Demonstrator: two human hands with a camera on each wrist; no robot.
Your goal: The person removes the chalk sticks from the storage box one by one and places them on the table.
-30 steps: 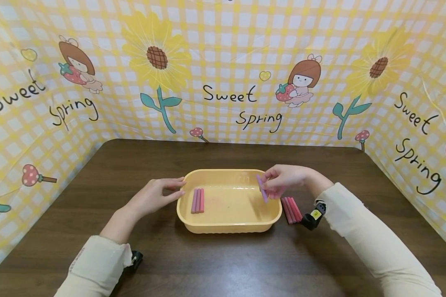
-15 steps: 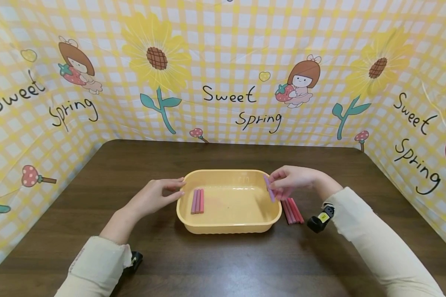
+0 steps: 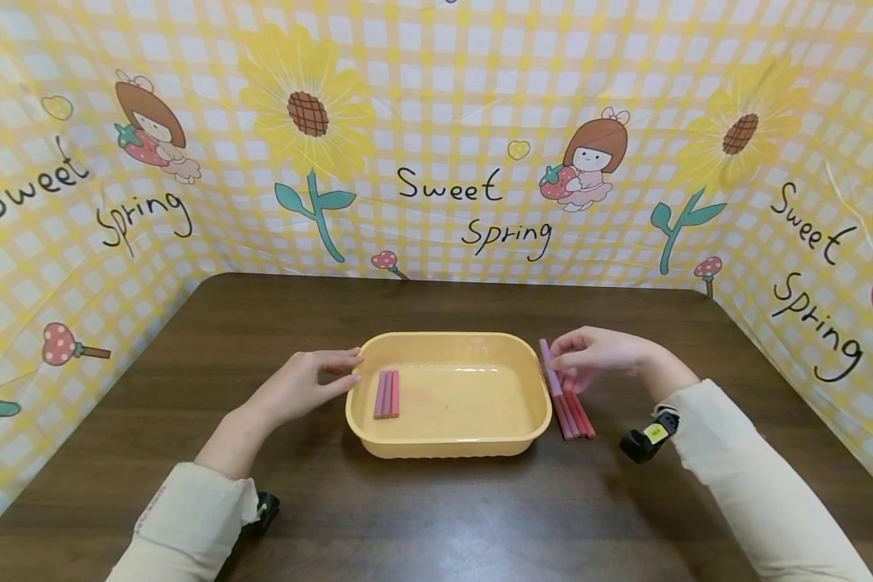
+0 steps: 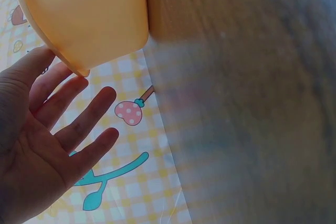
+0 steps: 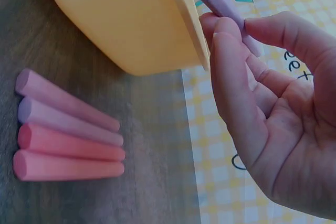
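My right hand (image 3: 598,356) pinches a light purple chalk stick (image 3: 546,356) between thumb and fingertips, just outside the tray's right rim. The right wrist view shows that chalk stick (image 5: 224,4) above the table, near the yellow tray (image 5: 121,19). Below it several pink and purple chalk sticks (image 3: 575,416) lie side by side on the table. Inside the tray (image 3: 451,442), toward its left end, rest three chalk sticks (image 3: 386,394). At the left rim my left hand (image 3: 298,388) touches the tray with thumb and forefinger; its other fingers (image 4: 92,116) spread loosely in the left wrist view.
The dark wooden table (image 3: 436,517) surrounds the tray. A yellow checked cloth (image 3: 436,105) with flowers and lettering stands behind and at both sides. Each wrist carries a small black camera, such as the right one (image 3: 649,436).
My right hand has moved right with the light purple chalk stick, from over the tray's inside to outside its right rim. My left hand and the tray have stayed in place.
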